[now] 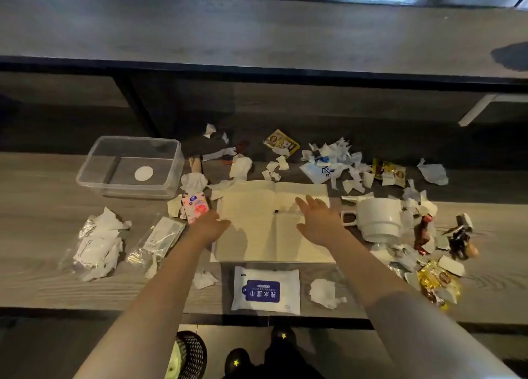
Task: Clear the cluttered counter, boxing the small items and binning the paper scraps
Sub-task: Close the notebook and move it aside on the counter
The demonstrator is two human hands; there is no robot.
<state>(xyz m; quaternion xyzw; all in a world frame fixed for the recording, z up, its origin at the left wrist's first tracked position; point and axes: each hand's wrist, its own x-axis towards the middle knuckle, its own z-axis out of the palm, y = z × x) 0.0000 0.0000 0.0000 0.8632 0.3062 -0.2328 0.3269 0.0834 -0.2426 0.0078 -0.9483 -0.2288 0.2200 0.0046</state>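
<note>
An open notebook [257,224] lies in the middle of the grey counter [43,207]. My left hand [208,226] rests at its left edge and my right hand [318,220] lies flat on its right page; both hold nothing. A clear plastic box [85,173] stands at the back left with one white disc [143,174] inside. Torn paper scraps [343,161] are strewn behind and to the right of the notebook. A wet-wipes pack [265,290] lies at the front edge. A pink tissue pack [194,206] sits by my left hand.
A white cup [377,218] stands right of the notebook among snack wrappers [390,173] and sweets [437,281]. Plastic bags with paper [97,244] lie at the left. A mesh bin [188,356] stands on the floor below the counter edge. A raised shelf [257,36] runs behind.
</note>
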